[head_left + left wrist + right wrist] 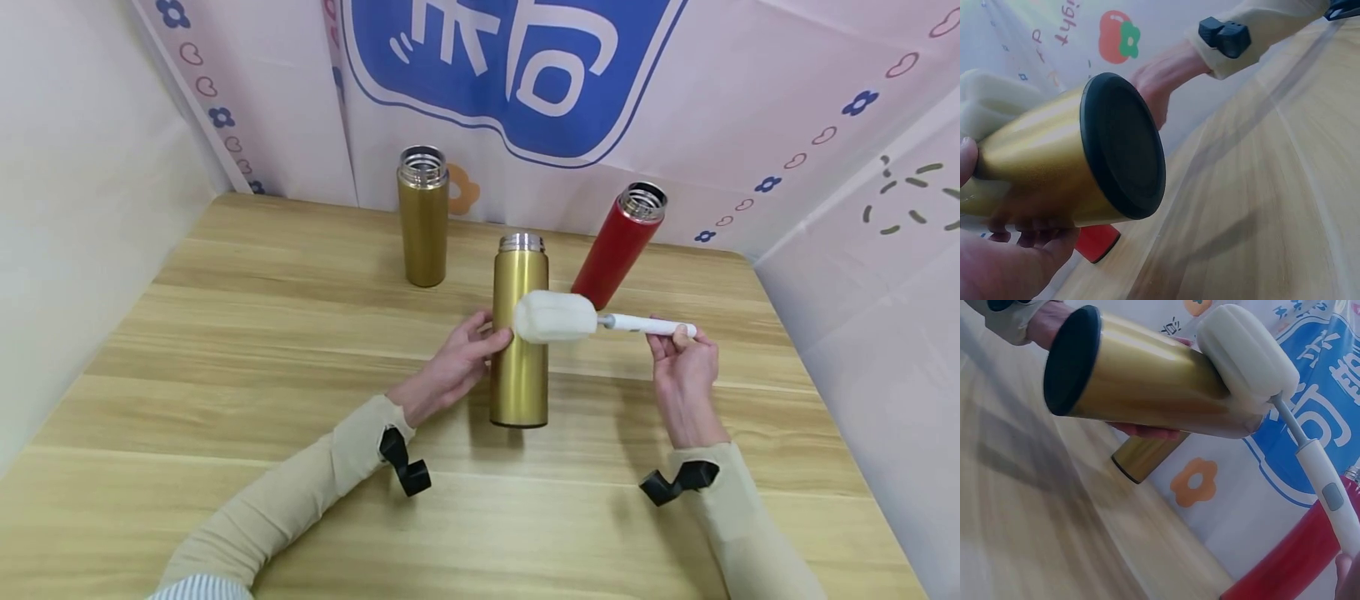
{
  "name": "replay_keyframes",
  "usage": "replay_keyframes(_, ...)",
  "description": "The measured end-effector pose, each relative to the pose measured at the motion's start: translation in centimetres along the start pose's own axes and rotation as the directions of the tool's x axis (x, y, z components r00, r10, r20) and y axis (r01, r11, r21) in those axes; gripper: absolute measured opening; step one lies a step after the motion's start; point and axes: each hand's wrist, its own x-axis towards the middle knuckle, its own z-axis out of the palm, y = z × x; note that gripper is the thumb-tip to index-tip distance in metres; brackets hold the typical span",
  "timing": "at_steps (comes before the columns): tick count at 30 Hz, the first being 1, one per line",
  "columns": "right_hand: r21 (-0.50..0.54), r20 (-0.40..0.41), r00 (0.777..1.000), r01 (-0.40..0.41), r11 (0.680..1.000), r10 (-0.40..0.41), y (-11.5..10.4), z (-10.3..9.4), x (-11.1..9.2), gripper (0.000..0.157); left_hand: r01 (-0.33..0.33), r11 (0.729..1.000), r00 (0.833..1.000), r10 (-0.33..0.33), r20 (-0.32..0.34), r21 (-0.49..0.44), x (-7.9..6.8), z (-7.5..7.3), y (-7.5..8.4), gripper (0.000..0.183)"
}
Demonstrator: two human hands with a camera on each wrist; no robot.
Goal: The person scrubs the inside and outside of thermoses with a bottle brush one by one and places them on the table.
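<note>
My left hand (461, 362) grips a gold vacuum flask (520, 375) from its left side, thumb in front. The flask is lidless, its steel neck at the top, and it is held above the table; its black base (1125, 147) faces the left wrist camera. My right hand (684, 375) pinches the white handle (645, 324) of a bottle brush near its end. The white sponge head (555, 317) of the brush lies across the front of the flask, over its side. In the right wrist view the sponge (1244, 353) overlaps the flask's upper part; whether they touch I cannot tell.
A second gold flask (424, 225) stands lidless at the back left of the wooden table (247, 367). Behind the brush stands a lidless red flask (617, 250). A printed backdrop (285, 125) rises along the table's rear edge, and white walls flank both sides.
</note>
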Motion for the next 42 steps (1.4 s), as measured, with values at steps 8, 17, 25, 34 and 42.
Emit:
replay_keyframes(8,0.042,-0.016,0.999,0.03,0.999,-0.03,-0.2,1.5,0.8,0.017,-0.003,1.0,0.999,0.002,0.032,0.024,-0.2,0.1,-0.2,0.099)
replay_keyframes(17,0.115,-0.048,0.997,0.057,0.992,-0.052,-0.5,2.7,1.0,0.021,0.035,0.993,0.999,-0.034,-0.012,0.113,-0.1,0.8,-0.3,0.076)
replay_keyframes(25,0.136,-0.052,0.995,0.09,0.987,-0.084,-0.9,3.0,1.0,0.018,0.046,0.994,0.999,-0.049,0.022,0.095,-0.2,0.8,-0.2,0.059)
replay_keyframes(34,0.125,-0.079,0.992,0.11,0.986,-0.101,-0.7,2.8,1.2,0.017,0.032,0.998,0.998,-0.035,0.057,0.053,-0.1,0.6,-0.3,0.068)
replay_keyframes(42,0.049,-0.104,0.99,0.103,0.993,-0.098,-0.1,1.8,0.9,0.016,0.028,0.999,0.997,-0.03,0.07,0.035,-0.1,0.2,-0.1,0.057)
